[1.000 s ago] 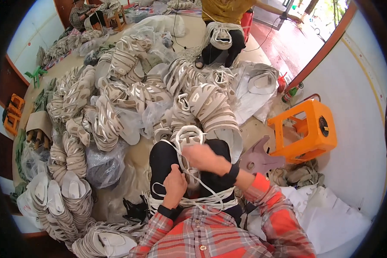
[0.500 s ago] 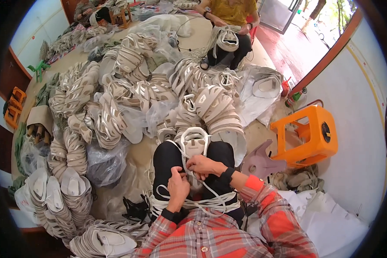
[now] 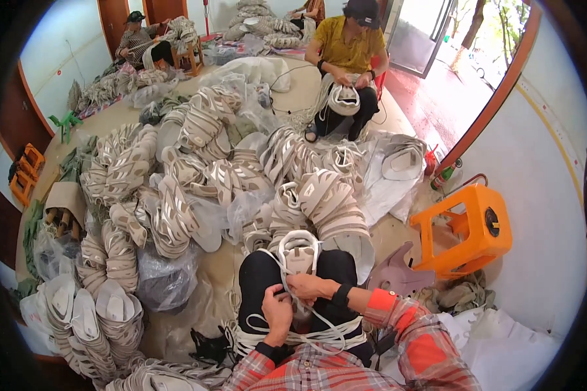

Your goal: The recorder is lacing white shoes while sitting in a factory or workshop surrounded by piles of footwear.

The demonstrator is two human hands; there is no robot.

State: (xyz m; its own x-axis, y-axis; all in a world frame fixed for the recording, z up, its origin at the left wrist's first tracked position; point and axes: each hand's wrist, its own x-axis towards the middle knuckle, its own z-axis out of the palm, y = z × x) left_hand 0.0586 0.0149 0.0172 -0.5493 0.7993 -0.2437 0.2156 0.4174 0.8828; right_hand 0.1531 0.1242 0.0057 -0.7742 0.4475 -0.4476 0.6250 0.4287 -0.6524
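White laces (image 3: pixel 319 335) run from a pale shoe upper (image 3: pixel 299 253) lying on the person's lap, just ahead of both hands. The right hand (image 3: pixel 310 287) is pinched shut on the laces at the upper's near edge. The left hand (image 3: pixel 278 315), just below and touching it, is also closed on the laces.

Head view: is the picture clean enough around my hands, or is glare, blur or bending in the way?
Head view: even daylight, sharp on the left hand, right hand and white shoe upper; no glare there; brightest at the doorway; straight edges bow near the black rim, as on the orange stool.
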